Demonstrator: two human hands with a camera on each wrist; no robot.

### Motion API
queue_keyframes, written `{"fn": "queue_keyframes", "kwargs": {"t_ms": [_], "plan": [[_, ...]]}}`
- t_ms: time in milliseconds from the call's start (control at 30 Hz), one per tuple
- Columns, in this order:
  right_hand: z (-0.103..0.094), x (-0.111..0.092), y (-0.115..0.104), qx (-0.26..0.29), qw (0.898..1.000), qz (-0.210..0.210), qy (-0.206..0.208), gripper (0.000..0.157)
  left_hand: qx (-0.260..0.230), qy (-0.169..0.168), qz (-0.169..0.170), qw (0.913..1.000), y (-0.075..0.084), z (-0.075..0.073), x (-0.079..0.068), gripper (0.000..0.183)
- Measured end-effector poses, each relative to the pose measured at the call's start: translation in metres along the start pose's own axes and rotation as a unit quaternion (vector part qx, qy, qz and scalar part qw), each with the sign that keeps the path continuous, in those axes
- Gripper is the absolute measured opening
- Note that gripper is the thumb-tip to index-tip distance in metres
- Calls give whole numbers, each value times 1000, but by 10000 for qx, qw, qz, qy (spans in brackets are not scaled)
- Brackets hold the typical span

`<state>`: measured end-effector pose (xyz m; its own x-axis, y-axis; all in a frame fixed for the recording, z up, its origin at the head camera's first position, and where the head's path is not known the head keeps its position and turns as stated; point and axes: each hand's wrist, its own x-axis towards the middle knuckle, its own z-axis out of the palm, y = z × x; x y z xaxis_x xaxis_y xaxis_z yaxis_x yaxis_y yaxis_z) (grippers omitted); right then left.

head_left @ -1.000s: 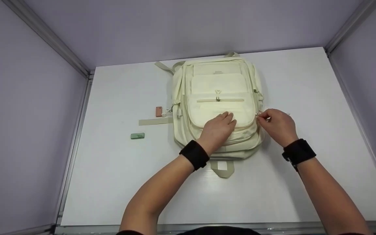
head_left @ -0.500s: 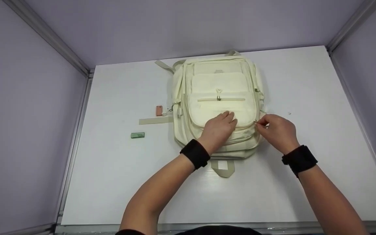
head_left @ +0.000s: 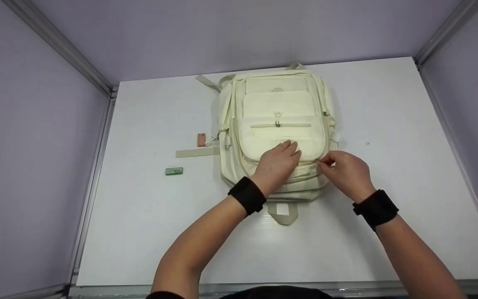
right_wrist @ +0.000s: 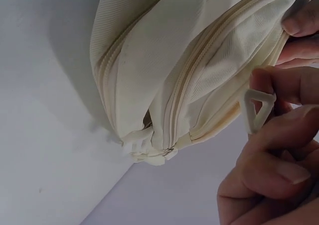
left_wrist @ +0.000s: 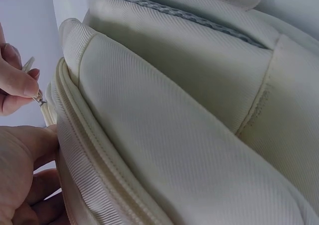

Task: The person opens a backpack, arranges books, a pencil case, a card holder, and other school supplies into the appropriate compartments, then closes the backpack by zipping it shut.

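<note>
A cream backpack (head_left: 280,104) lies front side up on the white table. My left hand (head_left: 277,168) rests on the lower part of its front pocket, fingers extended over the fabric. At the pocket's lower right corner, my right hand (head_left: 347,172) pinches a zipper pull. That zipper pull (right_wrist: 259,108) shows in the right wrist view as a pale triangular loop by the thumb and fingers. In the left wrist view, the zipper (left_wrist: 82,130) runs along the pocket edge, close to my left hand (left_wrist: 22,165). The slider is mostly hidden by fingers in the head view.
A small green block (head_left: 174,171) and a reddish-pink tag (head_left: 201,140) lie left of the backpack. A beige strap (head_left: 197,153) reaches out between them. A loop strap (head_left: 284,216) sticks out below the bag. Purple-grey panels (head_left: 239,33) enclose the table's back and sides.
My right hand has moved down and to the left around the pocket's right corner, carrying the zipper pull along. My left hand has stayed in place on the pocket.
</note>
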<state>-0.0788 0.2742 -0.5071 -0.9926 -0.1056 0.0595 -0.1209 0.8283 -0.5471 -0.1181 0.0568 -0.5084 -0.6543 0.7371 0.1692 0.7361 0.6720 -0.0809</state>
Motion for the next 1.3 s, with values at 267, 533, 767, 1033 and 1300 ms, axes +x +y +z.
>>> {"fn": "queue_keyframes", "kwargs": {"t_ms": [267,533,767,1033,1300], "plan": [[-1,-2,4,-93,9997,45,-217,16,-91,-69,174,9998,-7,-1,-11,33],[0,-6,5,-271,9995,-20,-150,16,-326,133,48,9994,-20,0,-31,29],[3,-8,0,-298,9994,-182,-62,16,-907,365,-226,9950,-25,3,-39,27],[6,-9,-6,-432,9987,-257,55,18,-1170,349,-408,9917,-22,4,-38,27],[9,-9,-16,-370,9990,-220,-146,15,-1145,376,-445,9917,-23,3,-37,28]]}}
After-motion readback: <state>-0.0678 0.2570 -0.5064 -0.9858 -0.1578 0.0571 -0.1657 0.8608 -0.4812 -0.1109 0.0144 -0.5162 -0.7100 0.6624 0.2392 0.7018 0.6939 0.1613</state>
